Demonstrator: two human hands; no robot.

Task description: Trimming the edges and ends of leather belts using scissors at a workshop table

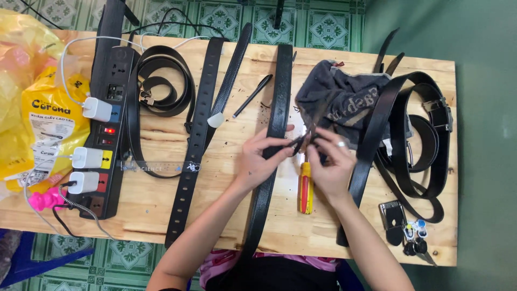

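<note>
Hands meet over black belt

Belt (272,161) lies lengthwise down the wooden table (161,210), centre. Left hand (257,161) pinches its edge w/ closed fingers. Right hand (328,164) is closed on a small dark tool (302,139), poss. scissors, tip at the belt. Yellow-red screwdriver (306,188) lies just below, btwn the wrists. Grey cloth (336,102) sits behind.

Bare bench (226,178) lies open at 9 o'clock of the hands; yellow screwdriver (306,187) and grey cloth (336,97) crowd 6 and 12.
</note>
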